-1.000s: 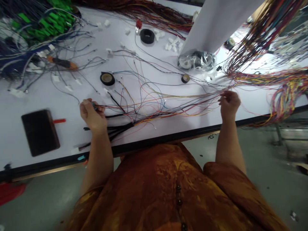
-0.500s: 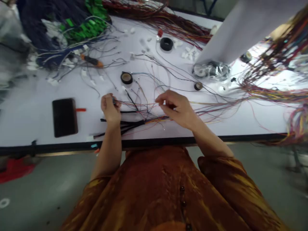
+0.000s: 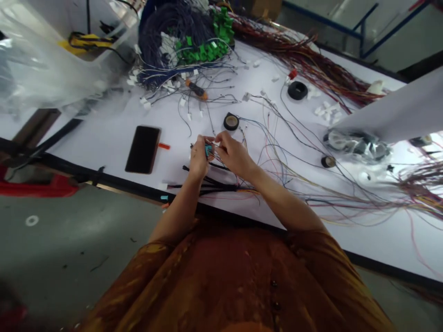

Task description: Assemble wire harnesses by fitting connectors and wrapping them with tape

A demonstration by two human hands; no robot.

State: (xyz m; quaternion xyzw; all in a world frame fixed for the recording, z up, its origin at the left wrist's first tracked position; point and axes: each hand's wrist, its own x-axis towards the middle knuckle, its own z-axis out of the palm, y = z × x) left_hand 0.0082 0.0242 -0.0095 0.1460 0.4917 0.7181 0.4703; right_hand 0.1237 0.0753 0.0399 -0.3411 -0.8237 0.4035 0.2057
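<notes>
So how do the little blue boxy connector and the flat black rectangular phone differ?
The blue boxy connector is far smaller than the black rectangular phone. The left hand holds the connector, while the phone lies untouched on the white tabletop.

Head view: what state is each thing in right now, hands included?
Left hand: closed on the blue connector
Right hand: fingers bunched at the connector, grip unclear
Blue connector: held, wires running from it
Phone: flat, screen dark
Tape roll nearest the hands: lying flat
Orange-and-black tool: lying down, unheld
</notes>
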